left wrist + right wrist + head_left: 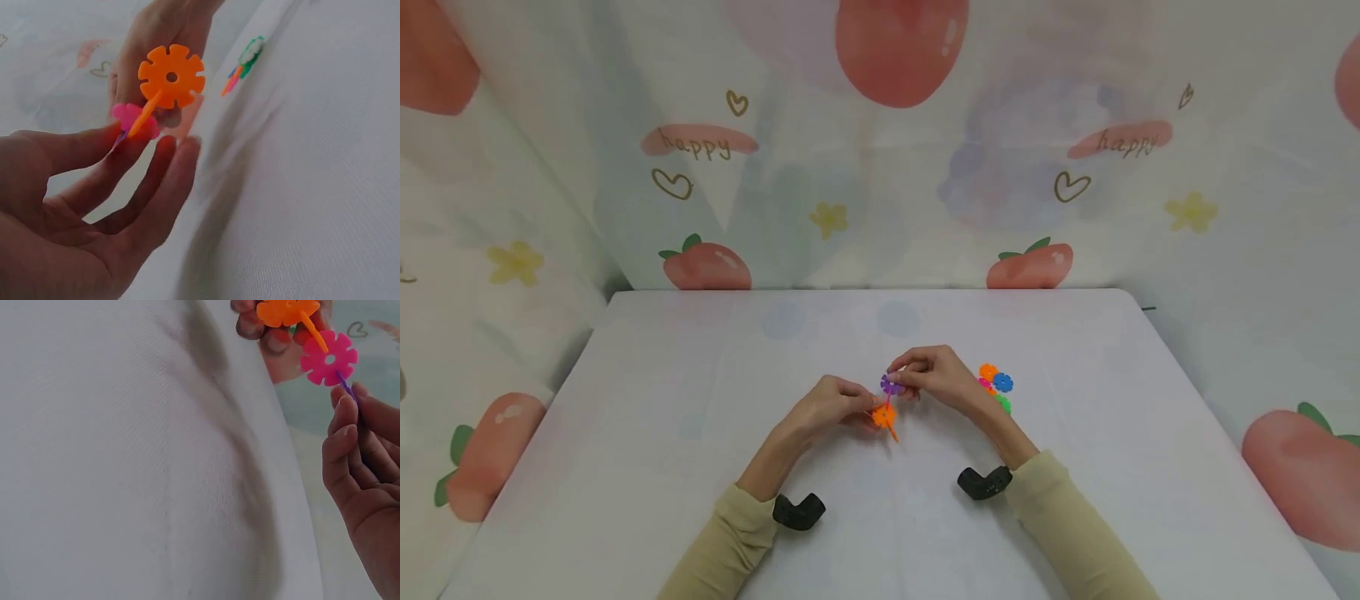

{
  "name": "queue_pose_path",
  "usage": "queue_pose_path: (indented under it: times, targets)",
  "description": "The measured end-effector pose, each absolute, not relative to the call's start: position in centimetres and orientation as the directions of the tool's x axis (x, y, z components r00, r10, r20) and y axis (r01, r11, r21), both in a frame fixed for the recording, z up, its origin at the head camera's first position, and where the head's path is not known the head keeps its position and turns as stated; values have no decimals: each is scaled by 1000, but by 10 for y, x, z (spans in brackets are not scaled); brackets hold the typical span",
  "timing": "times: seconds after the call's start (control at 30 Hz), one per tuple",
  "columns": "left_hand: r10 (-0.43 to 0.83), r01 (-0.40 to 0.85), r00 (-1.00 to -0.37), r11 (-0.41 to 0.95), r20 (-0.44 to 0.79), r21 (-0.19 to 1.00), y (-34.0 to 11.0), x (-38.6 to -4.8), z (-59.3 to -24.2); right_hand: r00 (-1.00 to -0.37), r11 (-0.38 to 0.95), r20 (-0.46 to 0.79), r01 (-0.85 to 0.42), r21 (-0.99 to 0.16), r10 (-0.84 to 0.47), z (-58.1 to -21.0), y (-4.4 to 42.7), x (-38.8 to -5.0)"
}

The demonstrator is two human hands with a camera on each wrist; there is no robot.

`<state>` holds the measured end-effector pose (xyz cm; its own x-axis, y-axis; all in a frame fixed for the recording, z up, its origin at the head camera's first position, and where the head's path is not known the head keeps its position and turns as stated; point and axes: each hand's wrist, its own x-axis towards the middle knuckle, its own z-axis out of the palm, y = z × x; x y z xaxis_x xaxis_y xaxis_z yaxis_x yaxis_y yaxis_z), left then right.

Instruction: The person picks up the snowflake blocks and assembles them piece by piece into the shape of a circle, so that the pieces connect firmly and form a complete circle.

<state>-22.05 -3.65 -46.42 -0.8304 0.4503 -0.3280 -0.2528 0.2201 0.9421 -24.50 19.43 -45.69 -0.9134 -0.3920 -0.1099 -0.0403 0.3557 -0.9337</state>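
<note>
1. Head view: I have the right hand (936, 377) pinching a purple disc (886, 385) near the frame's centre; the left hand (831, 404) grips the chain (145, 119) just below, by its orange disc (882, 414).
2. From the right wrist, upper right of the frame, I see the purple disc edge-on against a pink disc (320, 362), seemingly slotted in.
3. I judge the step as linking purple to pink; the next move calls for seating that joint squarely while the left hand steadies the chain.
4. I see no container; spare discs (1006, 385) lie together on the table (625, 467), right of centre.
</note>
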Motion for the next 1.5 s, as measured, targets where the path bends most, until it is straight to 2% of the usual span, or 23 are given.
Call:
queue_pose_path:
  times: [0.17,0.4,0.77,0.9,1.03,1.3,1.5]
  targets:
    - [442,-215,-846,231,-299,949,-29,-226,-466,-900,375,-125,-45,-926,-418,-459,194,-247]
    - [391,-274,-867,143,-308,951,-24,-229,-471,-897,417,-108,-91,-904,-428,-461,197,-246]
    - [354,-330,-876,59,-328,942,-28,-227,-469,-933,545,-95,-117,-830,-346,-456,245,-239]
    - [361,-327,-874,57,-325,943,-29,-226,-468,-948,631,-104,-116,-767,-301,-458,267,-234]
    - [350,-333,-874,71,-336,940,-29,-226,-470,-942,700,-114,-149,-699,-314,-460,287,-228]
    - [331,-332,-880,84,-341,940,-28,-225,-470,-917,758,-224,-116,-642,-330,-458,310,-214]
    - [338,-332,-877,85,-341,939,-27,-224,-471,-918,785,-217,-141,-603,-332,-461,309,-210]
